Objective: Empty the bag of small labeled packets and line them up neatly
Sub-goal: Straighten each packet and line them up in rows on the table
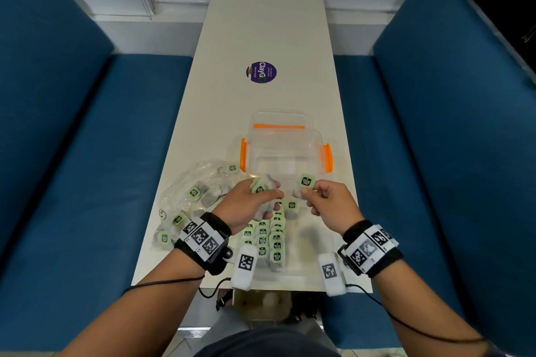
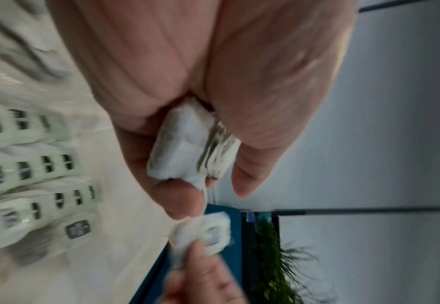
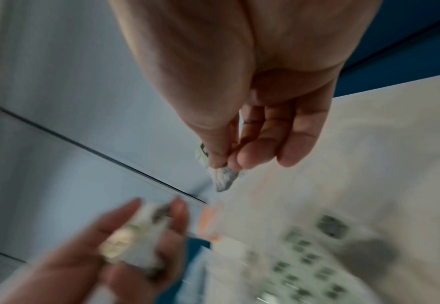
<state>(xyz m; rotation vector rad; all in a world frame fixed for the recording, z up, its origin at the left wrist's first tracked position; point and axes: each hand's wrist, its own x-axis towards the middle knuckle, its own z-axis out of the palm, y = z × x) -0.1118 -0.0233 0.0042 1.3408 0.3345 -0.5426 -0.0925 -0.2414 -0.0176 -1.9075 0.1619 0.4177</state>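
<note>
**Feeding packets one at a time into the rows**

Rows [image 1: 268, 240] of packets are lying nearest me at the table's [image 1: 261, 38] front edge, green labels up. My right hand [image 1: 327, 206] is pinching one packet [image 1: 304, 184] between thumb and fingertip above them. My left hand [image 1: 249, 203] is curling round a bunch [image 1: 261, 187] of more packets. I judge the packet is going down next beside the last one: label up, edges square, without nudging its neighbours. I should be feeding singles from the bunch, not dropping several. Left of the rows, the bag [image 1: 188, 197] is lying on the table with packets inside. Beyond my hands, a box [image 1: 285, 151] is standing open.
</note>
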